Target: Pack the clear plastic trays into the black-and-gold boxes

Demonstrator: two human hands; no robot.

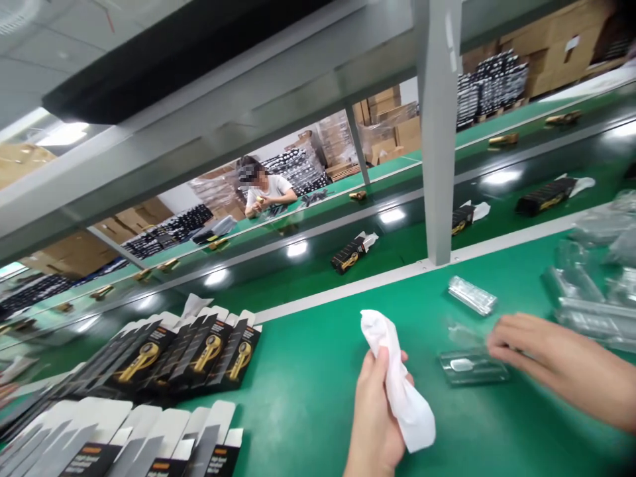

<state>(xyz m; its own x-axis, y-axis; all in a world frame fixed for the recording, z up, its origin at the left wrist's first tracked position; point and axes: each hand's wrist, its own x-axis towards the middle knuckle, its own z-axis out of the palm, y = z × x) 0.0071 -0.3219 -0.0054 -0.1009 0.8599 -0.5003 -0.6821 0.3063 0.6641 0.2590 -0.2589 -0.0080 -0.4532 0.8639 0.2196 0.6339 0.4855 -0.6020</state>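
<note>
My left hand (380,411) is closed around a long white pouch (397,381), its thumb lying across the front. Whatever the pouch contains is hidden. To the right, my right hand (527,351) has its fingers bent together at the edge of a clear plastic blister tray (472,369) on the green table; motion blurs the fingertips. A thin clear flap (462,334) rises at the tray's back. Just behind it lies another clear plastic tray (472,295), apart from both hands.
Several clear trays (601,318) are piled at the right. Open black boxes (203,351) stand in rows at the left. Beyond a metal post (440,132), a conveyor carries a black box (352,252) and gold devices. A person (268,189) sits across.
</note>
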